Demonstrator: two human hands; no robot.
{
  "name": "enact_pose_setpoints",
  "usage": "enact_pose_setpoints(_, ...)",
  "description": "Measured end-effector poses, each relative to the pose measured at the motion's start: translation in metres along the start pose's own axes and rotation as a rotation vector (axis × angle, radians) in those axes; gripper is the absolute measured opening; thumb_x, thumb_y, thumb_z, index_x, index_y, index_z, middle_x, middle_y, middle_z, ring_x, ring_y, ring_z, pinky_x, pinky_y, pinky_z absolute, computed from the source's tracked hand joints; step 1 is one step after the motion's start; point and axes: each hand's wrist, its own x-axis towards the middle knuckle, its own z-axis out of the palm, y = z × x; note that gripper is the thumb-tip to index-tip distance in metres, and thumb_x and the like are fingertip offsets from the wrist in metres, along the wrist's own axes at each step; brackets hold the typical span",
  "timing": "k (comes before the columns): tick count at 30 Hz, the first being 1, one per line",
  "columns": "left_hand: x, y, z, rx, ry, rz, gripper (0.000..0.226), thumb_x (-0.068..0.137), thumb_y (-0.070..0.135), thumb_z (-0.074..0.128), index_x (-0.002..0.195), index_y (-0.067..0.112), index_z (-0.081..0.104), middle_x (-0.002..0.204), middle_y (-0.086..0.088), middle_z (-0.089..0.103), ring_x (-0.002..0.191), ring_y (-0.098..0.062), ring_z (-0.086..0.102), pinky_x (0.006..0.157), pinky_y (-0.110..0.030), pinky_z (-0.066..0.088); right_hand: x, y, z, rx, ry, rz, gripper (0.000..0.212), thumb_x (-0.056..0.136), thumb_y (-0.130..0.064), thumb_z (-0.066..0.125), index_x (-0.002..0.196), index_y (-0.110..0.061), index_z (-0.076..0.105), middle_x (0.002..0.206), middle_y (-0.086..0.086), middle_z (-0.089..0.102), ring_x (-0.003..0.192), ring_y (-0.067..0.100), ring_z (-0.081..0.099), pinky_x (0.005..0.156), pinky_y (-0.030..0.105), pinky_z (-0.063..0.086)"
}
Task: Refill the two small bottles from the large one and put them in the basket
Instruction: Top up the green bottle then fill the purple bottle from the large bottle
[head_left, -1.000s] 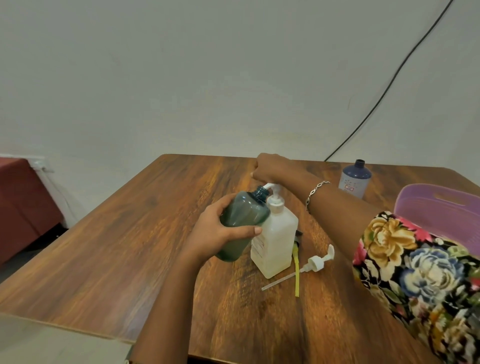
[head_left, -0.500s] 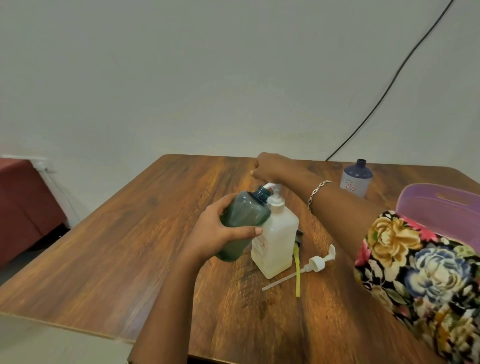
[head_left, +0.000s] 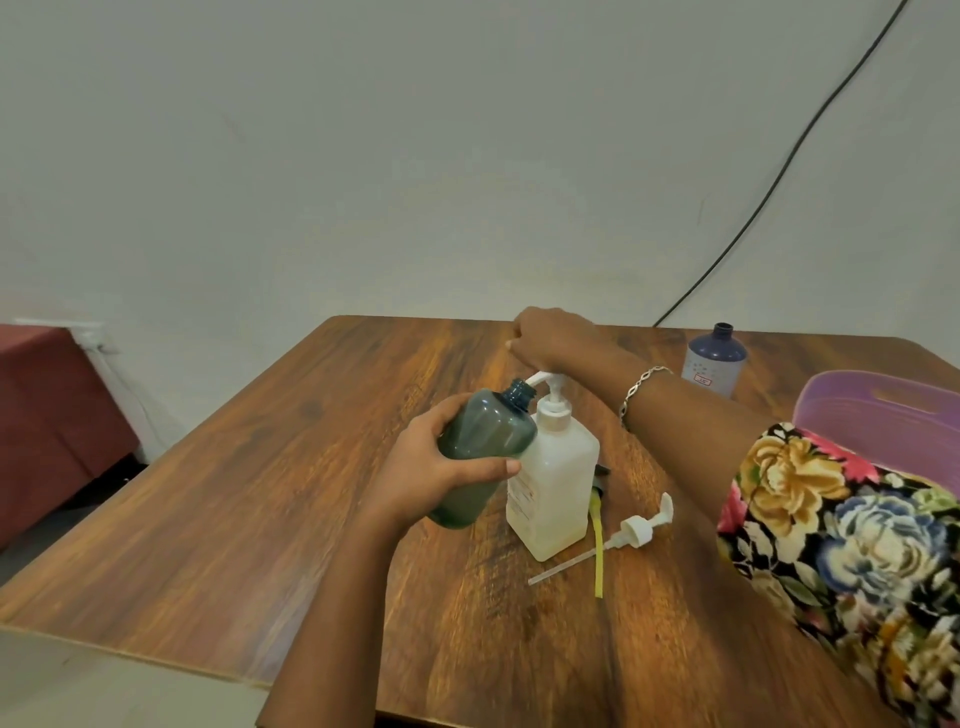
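Note:
My left hand (head_left: 441, 478) grips a small dark green bottle (head_left: 483, 457), tilted so its open neck meets the spout of the large white pump bottle (head_left: 553, 488) standing mid-table. My right hand (head_left: 550, 338) is curled into a loose fist, its underside resting on the white pump head (head_left: 548, 380); its fingers reach past the head, not round it. A second small bottle (head_left: 714, 358), blue and uncapped, stands upright at the far right. The purple basket (head_left: 883, 410) sits at the right edge, partly hidden by my floral sleeve.
A loose white pump (head_left: 636, 530) with its tube lies on the wooden table (head_left: 260, 493) right of the large bottle. A dark pump with a yellow tube (head_left: 597, 525) lies beside it. A red piece of furniture (head_left: 47, 415) stands off the table's left; a black cable (head_left: 779, 176) runs down the wall.

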Motion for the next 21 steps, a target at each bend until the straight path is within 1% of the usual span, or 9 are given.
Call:
enact_pose_setpoints(2, 0.0, 0.001, -0.001, 0.001, 0.004, 0.005, 0.087, 0.042, 0.058, 0.074, 0.123, 0.037, 0.05, 0.116, 0.01, 0.059, 0.102, -0.012, 0.059, 0.08, -0.027, 0.051, 0.0, 0.0, -0.001, -0.008, -0.029, 0.01, 0.028, 0.096, -0.024, 0.043, 0.07, -0.014, 0.047, 0.068, -0.001, 0.047, 0.063, 0.015, 0.046, 0.055, 0.025, 0.034)
enact_pose_setpoints(5, 0.0, 0.0, 0.001, 0.019, -0.005, -0.001, 0.09, 0.042, 0.059, 0.074, 0.126, 0.036, 0.05, 0.117, 0.01, 0.058, 0.103, -0.012, 0.058, 0.083, -0.03, 0.053, -0.001, 0.003, 0.007, -0.019, 0.018, 0.035, 0.019, 0.095, -0.02, 0.043, 0.082, -0.011, 0.055, 0.074, -0.001, 0.053, 0.073, 0.019, 0.052, 0.057, 0.027, 0.036)
enact_pose_setpoints(9, 0.0, -0.006, 0.004, 0.037, -0.013, -0.009, 0.094, 0.042, 0.061, 0.074, 0.128, 0.034, 0.049, 0.118, 0.008, 0.058, 0.104, -0.013, 0.058, 0.087, -0.036, 0.054, -0.007, 0.001, 0.015, -0.072, 0.031, 0.02, 0.015, 0.094, -0.014, 0.045, 0.086, -0.012, 0.057, 0.083, 0.002, 0.054, 0.078, 0.02, 0.052, 0.061, 0.028, 0.036)
enact_pose_setpoints(11, -0.001, -0.009, 0.004, 0.038, -0.015, -0.01, 0.092, 0.042, 0.062, 0.073, 0.127, 0.035, 0.049, 0.118, 0.008, 0.058, 0.104, -0.013, 0.058, 0.087, -0.035, 0.054, -0.008, 0.001, 0.016, -0.054, 0.033, 0.017, 0.016, 0.094, -0.014, 0.045, 0.084, -0.011, 0.057, 0.083, 0.003, 0.055, 0.077, 0.021, 0.053, 0.061, 0.027, 0.037)
enact_pose_setpoints(13, -0.001, -0.008, 0.003, 0.027, -0.01, -0.009, 0.089, 0.041, 0.061, 0.073, 0.124, 0.038, 0.048, 0.118, 0.009, 0.057, 0.105, -0.013, 0.058, 0.087, -0.034, 0.053, -0.006, 0.0, 0.013, -0.027, 0.02, 0.017, 0.018, 0.095, -0.015, 0.043, 0.084, -0.01, 0.056, 0.08, 0.003, 0.055, 0.073, 0.019, 0.052, 0.057, 0.026, 0.036)
enact_pose_setpoints(15, -0.001, -0.005, 0.004, 0.014, -0.016, -0.009, 0.084, 0.041, 0.061, 0.072, 0.12, 0.041, 0.048, 0.117, 0.01, 0.058, 0.103, -0.011, 0.058, 0.083, -0.029, 0.053, -0.003, -0.001, 0.006, -0.006, 0.008, 0.016, 0.02, 0.096, -0.019, 0.042, 0.085, -0.01, 0.056, 0.075, 0.001, 0.054, 0.069, 0.017, 0.051, 0.055, 0.025, 0.036)
enact_pose_setpoints(17, -0.002, -0.002, 0.004, 0.005, -0.028, -0.01, 0.082, 0.04, 0.061, 0.071, 0.117, 0.043, 0.048, 0.115, 0.012, 0.057, 0.102, -0.01, 0.058, 0.079, -0.024, 0.051, 0.0, -0.002, 0.001, 0.011, -0.024, -0.005, 0.023, 0.096, -0.024, 0.043, 0.082, -0.01, 0.055, 0.07, 0.0, 0.052, 0.068, 0.017, 0.051, 0.055, 0.025, 0.036)
enact_pose_setpoints(18, -0.002, -0.002, 0.004, 0.001, -0.027, -0.009, 0.083, 0.04, 0.061, 0.071, 0.118, 0.043, 0.048, 0.116, 0.012, 0.057, 0.103, -0.01, 0.057, 0.08, -0.024, 0.051, 0.001, -0.002, 0.001, 0.02, -0.054, -0.011, 0.026, 0.096, -0.025, 0.044, 0.077, -0.011, 0.053, 0.067, 0.0, 0.051, 0.066, 0.017, 0.049, 0.055, 0.025, 0.035)
enact_pose_setpoints(21, -0.001, 0.0, 0.005, -0.005, -0.025, -0.004, 0.084, 0.039, 0.061, 0.07, 0.117, 0.042, 0.046, 0.117, 0.011, 0.056, 0.104, -0.011, 0.057, 0.08, -0.024, 0.05, 0.003, 0.0, 0.004, 0.041, -0.076, 0.014, 0.031, 0.095, -0.021, 0.045, 0.065, -0.014, 0.045, 0.062, -0.001, 0.045, 0.056, 0.013, 0.04, 0.052, 0.024, 0.031)
